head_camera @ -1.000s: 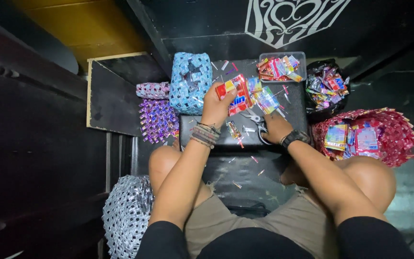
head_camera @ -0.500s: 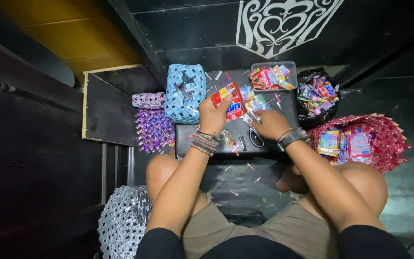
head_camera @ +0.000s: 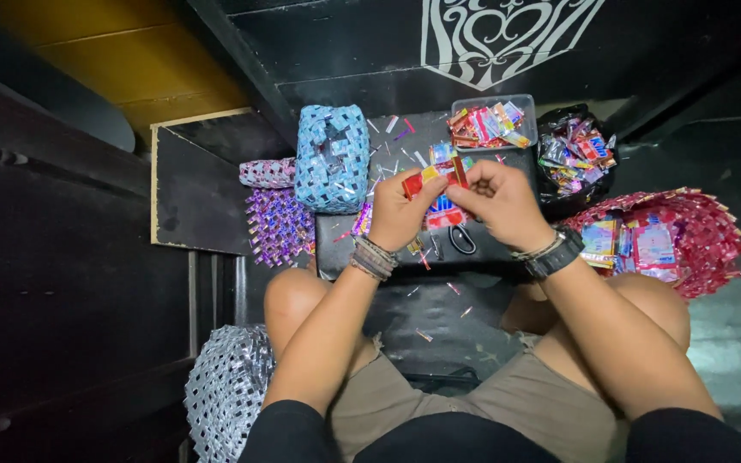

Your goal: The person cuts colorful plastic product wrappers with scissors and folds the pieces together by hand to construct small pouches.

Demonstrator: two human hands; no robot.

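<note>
Since the earlier frames the two hands have drawn closer together and now meet over the middle of the black box, where a moment ago the right hand sat lower and further toward three o'clock. The left hand pinches one end of a folded red and yellow wrapper strip between thumb and fingers, and the right hand closes its fingertips on the other end, so both grips are pressed shut on the same strip, held just above the black box. On the box beneath the hands lie loose wrappers and a pair of scissors. At eleven o'clock from the hands stands a blue woven bag, with a purple woven piece at nine o'clock beside it. A clear tray of wrappers sits at twelve o'clock, a black bag of wrappers at two o'clock, and a red woven basket at three o'clock. A silver woven piece lies at seven o'clock, near the person's left knee.
</note>
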